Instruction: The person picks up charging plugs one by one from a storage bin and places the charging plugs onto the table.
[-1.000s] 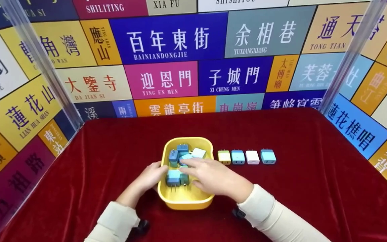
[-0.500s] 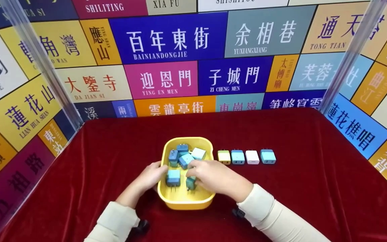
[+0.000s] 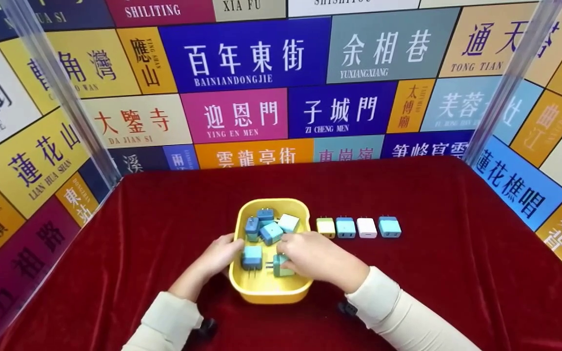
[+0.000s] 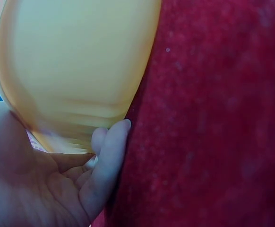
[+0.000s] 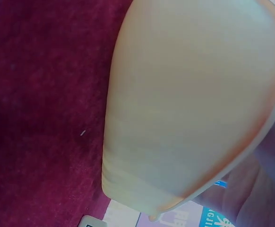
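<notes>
A yellow plastic bin [image 3: 271, 296] stands on the red cloth with several plug-in chargers in it. My left hand [image 3: 223, 253] grips the bin's left side, thumb at the rim; in the left wrist view its fingers [image 4: 110, 156] lie against the outer wall. Reaching over the right rim, my right hand [image 3: 316, 256] pinches a green charger [image 3: 281, 269] inside, its prongs pointing left. Left of that lies a blue charger [image 3: 251, 257]. Behind are another blue charger [image 3: 271, 233] and a pale one [image 3: 288, 223]. In the right wrist view the bin wall hides the right fingertips.
Right of the bin, a row on the cloth holds a yellow-green charger [image 3: 325, 228], a blue one [image 3: 345, 227], a white one [image 3: 367, 227] and another blue one [image 3: 389, 227]. A patterned sign wall [image 3: 242, 53] and clear posts [image 3: 515, 73] stand behind.
My right hand has drawn back from the middle of the bin toward its right side. The green charger has moved right with it and turned, prongs now to the left. My left hand stays put.
</notes>
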Demonstrator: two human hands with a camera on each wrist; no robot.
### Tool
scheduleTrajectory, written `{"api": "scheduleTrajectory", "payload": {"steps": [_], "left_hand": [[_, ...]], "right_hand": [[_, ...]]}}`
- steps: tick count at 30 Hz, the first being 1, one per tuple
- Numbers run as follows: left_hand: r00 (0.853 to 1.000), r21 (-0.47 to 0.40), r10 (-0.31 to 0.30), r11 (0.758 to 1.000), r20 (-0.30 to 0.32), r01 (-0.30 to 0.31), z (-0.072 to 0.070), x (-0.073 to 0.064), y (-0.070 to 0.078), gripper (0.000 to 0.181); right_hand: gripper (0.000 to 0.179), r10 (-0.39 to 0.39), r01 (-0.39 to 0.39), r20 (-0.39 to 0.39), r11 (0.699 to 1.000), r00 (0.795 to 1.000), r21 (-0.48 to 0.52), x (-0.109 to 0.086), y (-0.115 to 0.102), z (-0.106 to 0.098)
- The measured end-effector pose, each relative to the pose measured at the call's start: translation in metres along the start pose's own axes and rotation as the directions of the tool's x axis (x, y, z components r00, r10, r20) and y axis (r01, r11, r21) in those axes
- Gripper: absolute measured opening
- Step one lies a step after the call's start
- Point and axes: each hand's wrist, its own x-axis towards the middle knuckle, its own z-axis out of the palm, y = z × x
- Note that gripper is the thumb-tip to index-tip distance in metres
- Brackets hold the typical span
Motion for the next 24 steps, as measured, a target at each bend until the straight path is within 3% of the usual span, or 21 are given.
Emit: {"api": "scheduleTrajectory", "payload": {"steps": [6, 10, 17, 21, 24], "left_hand": [[1.000, -0.007, 0.013, 1.000, 0.002, -0.013, 0.000, -0.001, -0.001, 0.043], [1.000, -0.012, 0.015, 1.000, 0.000, -0.015, 0.000, 0.000, -0.001, 0.042], [1.000, -0.003, 0.011, 1.000, 0.002, -0.011, 0.000, -0.001, 0.001, 0.043], [1.000, 0.003, 0.015, 1.000, 0.005, -0.015, 0.000, -0.001, 0.001, 0.043], [1.000, 0.002, 0.016, 1.000, 0.005, -0.016, -0.001, -0.001, 0.001, 0.043]], "right_hand": [[0.017, -0.001, 0.001, 0.012, 0.999, 1.000, 0.041, 0.002, 0.000, 0.003], [0.008, -0.022, 0.022, 0.003, 0.999, 1.000, 0.041, 0.002, 0.001, 0.004], [0.032, -0.112, 0.100, 0.071, 0.983, 0.991, 0.152, 0.000, 0.003, -0.005], [0.037, -0.103, 0.077, 0.121, 0.977, 0.987, 0.198, -0.001, 0.004, -0.007], [0.034, -0.076, 0.059, 0.104, 0.986, 0.992, 0.153, -0.001, 0.004, -0.005]]}}
